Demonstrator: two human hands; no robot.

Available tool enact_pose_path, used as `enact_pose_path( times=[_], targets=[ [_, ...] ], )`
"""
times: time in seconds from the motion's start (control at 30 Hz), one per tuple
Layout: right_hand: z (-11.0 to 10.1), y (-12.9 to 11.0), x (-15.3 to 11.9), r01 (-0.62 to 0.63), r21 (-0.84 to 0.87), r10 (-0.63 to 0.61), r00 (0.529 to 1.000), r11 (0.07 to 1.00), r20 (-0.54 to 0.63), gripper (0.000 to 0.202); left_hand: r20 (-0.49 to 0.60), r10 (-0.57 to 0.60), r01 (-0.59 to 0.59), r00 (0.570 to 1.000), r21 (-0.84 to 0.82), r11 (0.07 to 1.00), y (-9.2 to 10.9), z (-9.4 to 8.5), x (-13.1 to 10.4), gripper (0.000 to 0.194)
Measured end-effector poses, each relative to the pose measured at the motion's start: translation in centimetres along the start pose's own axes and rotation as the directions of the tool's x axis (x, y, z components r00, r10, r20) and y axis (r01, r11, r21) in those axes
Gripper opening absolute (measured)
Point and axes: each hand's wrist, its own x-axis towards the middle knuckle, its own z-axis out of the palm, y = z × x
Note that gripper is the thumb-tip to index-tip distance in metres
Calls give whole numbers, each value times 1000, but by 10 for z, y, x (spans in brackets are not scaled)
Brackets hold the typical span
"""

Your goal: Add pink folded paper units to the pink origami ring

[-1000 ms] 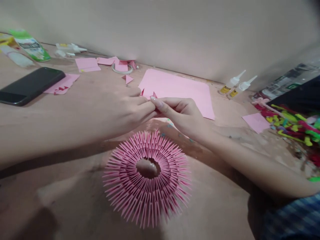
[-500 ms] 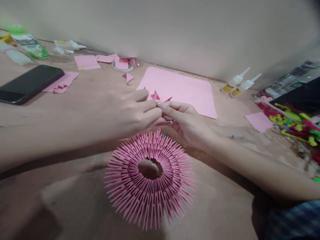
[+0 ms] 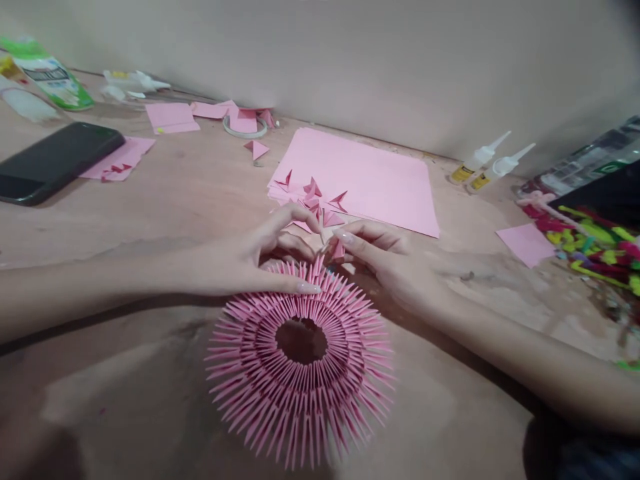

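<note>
A round piece built from many folded pink paper points [image 3: 300, 407], with a hole at its centre, lies on the table in front of me. My left hand [image 3: 283, 257] is at its far rim, thumb laid across the upper points and fingers curled behind the outer edge. Just right of those fingertips, my right hand [image 3: 373, 250] pinches a small folded pink paper triangle [image 3: 339, 251] close to the rim. Beyond both hands, several loose folded pink pieces [image 3: 313, 190] lie on the near edge of a stack of pink paper sheets [image 3: 365, 173].
At the left, a black phone [image 3: 60, 160] rests partly on pink paper, with a green-and-white pouch [image 3: 50, 73] behind. A tape ring [image 3: 245, 130] lies near the wall. Two glue bottles [image 3: 480, 163] stand back right, near colourful fuzzy stems [image 3: 595, 240].
My hands, close together before, have parted slightly. My left hand has turned and come down onto the round piece's far rim. Several loose folded pieces now show beyond the hands.
</note>
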Motion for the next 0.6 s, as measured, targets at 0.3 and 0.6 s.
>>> enact_pose_path(
  times=[0.3,0.6],
  targets=[
    [3,2,-1,76,-133,-75,997,988,7,24,51,-8,2,999,128,992,9,-11,-8,20],
    [1,1,2,68,-63,-69,997,996,-18,31,157,-55,14,986,247,969,27,-17,-5,30]
  ],
)
